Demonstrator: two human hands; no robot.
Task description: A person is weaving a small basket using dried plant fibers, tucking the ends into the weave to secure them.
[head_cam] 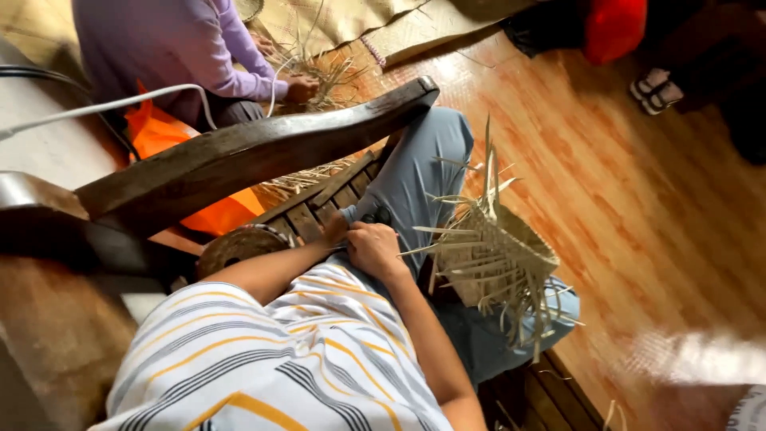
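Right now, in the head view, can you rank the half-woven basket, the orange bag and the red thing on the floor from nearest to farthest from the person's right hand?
1. Half-woven basket: on the lap, just beside the right hand.
2. Orange bag: beyond the chair's dark wooden armrest, by the other seated person.
3. Red thing: far off at the top edge of the floor.

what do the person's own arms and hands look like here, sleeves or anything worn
Both forearms are bare. The left hand and right hand show no gloves; rings or a watch cannot be made out. The short-sleeved shirt is white with grey and yellow-orange stripes and ends above the elbows. No cables or markings show on the arms.
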